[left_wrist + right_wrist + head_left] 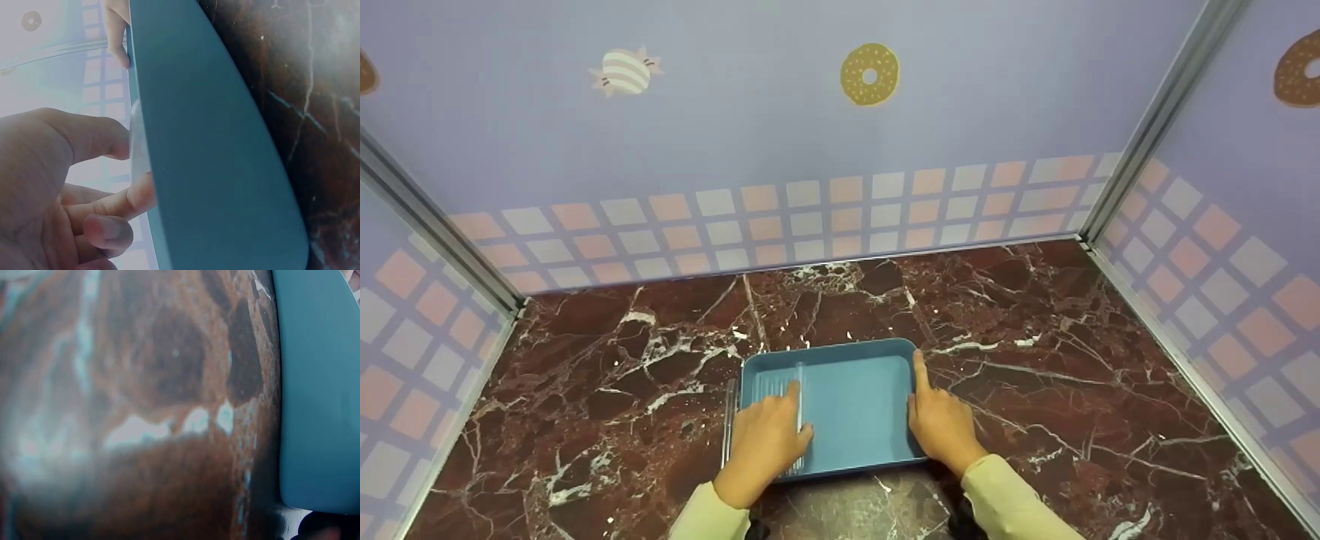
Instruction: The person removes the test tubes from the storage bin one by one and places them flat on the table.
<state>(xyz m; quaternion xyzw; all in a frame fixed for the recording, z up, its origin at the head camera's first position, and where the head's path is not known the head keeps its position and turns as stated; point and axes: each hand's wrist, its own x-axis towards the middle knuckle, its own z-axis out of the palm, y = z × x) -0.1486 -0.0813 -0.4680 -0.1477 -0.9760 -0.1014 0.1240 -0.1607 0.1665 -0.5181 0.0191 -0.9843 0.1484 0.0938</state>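
Observation:
A blue rectangular tray (855, 412) with rounded corners and raised walls rests on the marble-patterned tabletop. Across its left end lies a clear plastic piece (800, 375) with ribbed lines, and a transparent edge shows just outside the left wall. My left hand (765, 439) is over that end, pinching the clear piece's inner edge between thumb and forefinger; the other fingers curl under. Around the tray's right wall my right hand (949, 424) grips, its forefinger straight along the rim. In the right wrist view only the tray's outer wall (320, 399) shows clearly.
The dark red marble tabletop (1035, 375) extends around the tray. A lilac back wall (735, 135) with checks and printed sweets stands behind, and side panels rise left and right, joined by metal corner posts (1170, 97).

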